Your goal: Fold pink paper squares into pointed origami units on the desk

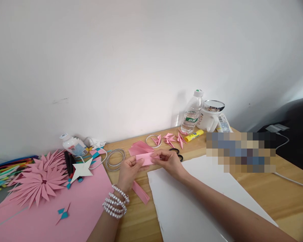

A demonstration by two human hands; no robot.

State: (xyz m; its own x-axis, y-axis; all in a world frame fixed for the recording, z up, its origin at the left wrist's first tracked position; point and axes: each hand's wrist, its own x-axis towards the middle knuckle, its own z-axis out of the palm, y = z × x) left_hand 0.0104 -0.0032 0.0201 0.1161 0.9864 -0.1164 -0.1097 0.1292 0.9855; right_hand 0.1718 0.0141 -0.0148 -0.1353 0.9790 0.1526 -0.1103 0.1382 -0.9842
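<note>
A folded pink paper strip (145, 159) is stretched between my two hands above the table. My left hand (130, 169) pinches its left end, thumb on top, and my right hand (170, 163) grips its right end. Behind it lie some pink paper pieces (139, 147). Another folded pink strip (141, 192) lies below my left hand. Black-handled scissors (175, 152) are partly hidden behind my right hand. Several small folded pink paper shapes (169, 138) sit farther back.
A white board (192, 198) lies under my right arm. Pink card (91, 198) on the left bears pink paper flowers (44, 181) and a white star (82, 169). At the back stand a water bottle (191, 116), a mug (208, 119) and a yellow glue stick (194, 135).
</note>
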